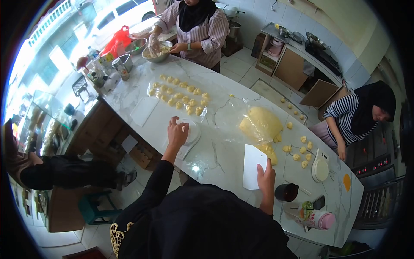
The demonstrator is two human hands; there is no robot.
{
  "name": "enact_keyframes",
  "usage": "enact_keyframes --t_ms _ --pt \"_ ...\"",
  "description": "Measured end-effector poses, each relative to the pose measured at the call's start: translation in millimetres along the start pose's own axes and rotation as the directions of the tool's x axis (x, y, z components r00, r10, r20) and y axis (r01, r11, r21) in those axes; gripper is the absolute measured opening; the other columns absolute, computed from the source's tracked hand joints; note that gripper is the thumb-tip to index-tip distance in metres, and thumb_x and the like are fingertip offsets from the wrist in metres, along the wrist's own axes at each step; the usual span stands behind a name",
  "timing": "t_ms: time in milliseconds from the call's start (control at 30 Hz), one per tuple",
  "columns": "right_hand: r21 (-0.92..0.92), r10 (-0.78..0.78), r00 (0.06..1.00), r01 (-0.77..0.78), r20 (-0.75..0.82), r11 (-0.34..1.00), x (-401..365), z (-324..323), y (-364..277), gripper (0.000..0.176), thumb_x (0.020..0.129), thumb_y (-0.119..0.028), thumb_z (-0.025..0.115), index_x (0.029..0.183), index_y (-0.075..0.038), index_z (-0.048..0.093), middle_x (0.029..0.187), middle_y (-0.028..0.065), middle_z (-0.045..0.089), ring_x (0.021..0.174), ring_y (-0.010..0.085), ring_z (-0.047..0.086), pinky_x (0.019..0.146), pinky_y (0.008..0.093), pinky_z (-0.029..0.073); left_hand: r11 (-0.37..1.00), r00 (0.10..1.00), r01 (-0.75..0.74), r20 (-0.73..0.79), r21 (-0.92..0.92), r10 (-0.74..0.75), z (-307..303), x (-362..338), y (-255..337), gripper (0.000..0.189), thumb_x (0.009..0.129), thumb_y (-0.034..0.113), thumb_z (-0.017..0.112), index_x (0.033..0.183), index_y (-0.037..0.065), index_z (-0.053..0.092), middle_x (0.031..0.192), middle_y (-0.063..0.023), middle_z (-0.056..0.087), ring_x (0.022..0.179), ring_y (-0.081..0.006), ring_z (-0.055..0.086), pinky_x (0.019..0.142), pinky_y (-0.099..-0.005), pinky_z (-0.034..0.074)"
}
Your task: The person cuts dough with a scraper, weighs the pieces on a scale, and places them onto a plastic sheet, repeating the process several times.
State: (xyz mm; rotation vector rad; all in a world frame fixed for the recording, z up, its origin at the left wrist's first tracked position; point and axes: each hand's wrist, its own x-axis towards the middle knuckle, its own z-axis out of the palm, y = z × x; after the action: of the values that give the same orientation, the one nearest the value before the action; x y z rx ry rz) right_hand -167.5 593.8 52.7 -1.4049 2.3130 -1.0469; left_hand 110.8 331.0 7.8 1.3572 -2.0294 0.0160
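Observation:
My right hand (266, 178) grips a white dough scraper (252, 166), its flat blade beside a cut strip of yellow dough (268, 152). Just beyond lies a large mound of the same dough (264, 121), partly under clear plastic. Over a white kitchen scale (192, 134) hovers my left hand (177, 132), its fingers bent and apart, with nothing visible in them. Past it, several small dough pieces (179, 95) sit in rows on a plastic sheet. More dough pieces (302, 149) are scattered right of the mound, near a second scale (320, 167).
Across the table a person in a striped shirt (215, 36) works in a metal bowl (157, 52). Another person (358, 108) stands at the right. A dark cup (286, 192), a phone (319, 202) and a pink-lidded bottle (321, 219) are near my right arm. A white board (145, 110) lies left.

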Motion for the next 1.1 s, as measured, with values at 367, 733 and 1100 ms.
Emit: enact_keyframes --t_ms 367,733,1100 --pt "-0.061 0.078 0.997 -0.077 0.009 0.995 -8 -11 -6 0.035 0.086 -0.017 0.056 0.116 -0.002 0.045 0.076 0.0259 0.060 0.070 0.0445 0.057 0.059 0.0497 0.043 0.763 0.676 0.110 0.611 -0.637 0.412 21 -60 115 0.028 0.077 0.010 0.062 0.105 0.008 0.060 0.101 -0.0104 0.058 0.086 -0.0260 0.060 0.074 -0.0360 0.049" --pt "-0.064 0.020 0.998 -0.016 0.061 0.998 -21 -33 0 0.036 0.087 -0.021 0.054 0.115 0.000 0.047 0.074 0.0264 0.059 0.070 0.0449 0.057 0.059 0.0512 0.042 0.691 0.794 0.005 0.423 -0.723 0.436 83 -100 194 0.056 0.072 0.011 0.065 0.122 -0.005 0.044 0.113 -0.0222 0.051 0.103 -0.0353 0.052 0.091 -0.0384 0.043" --pt "0.014 -0.078 0.992 0.077 0.095 0.997 -18 -30 6 0.031 0.088 -0.022 0.055 0.105 0.003 0.048 0.067 0.0258 0.057 0.063 0.0446 0.056 0.054 0.0502 0.040 0.734 0.859 0.143 0.452 -0.664 0.242 75 -100 195 0.010 0.069 0.002 0.061 0.078 -0.002 0.060 0.075 -0.0162 0.058 0.070 -0.0339 0.058 0.063 -0.0390 0.048"
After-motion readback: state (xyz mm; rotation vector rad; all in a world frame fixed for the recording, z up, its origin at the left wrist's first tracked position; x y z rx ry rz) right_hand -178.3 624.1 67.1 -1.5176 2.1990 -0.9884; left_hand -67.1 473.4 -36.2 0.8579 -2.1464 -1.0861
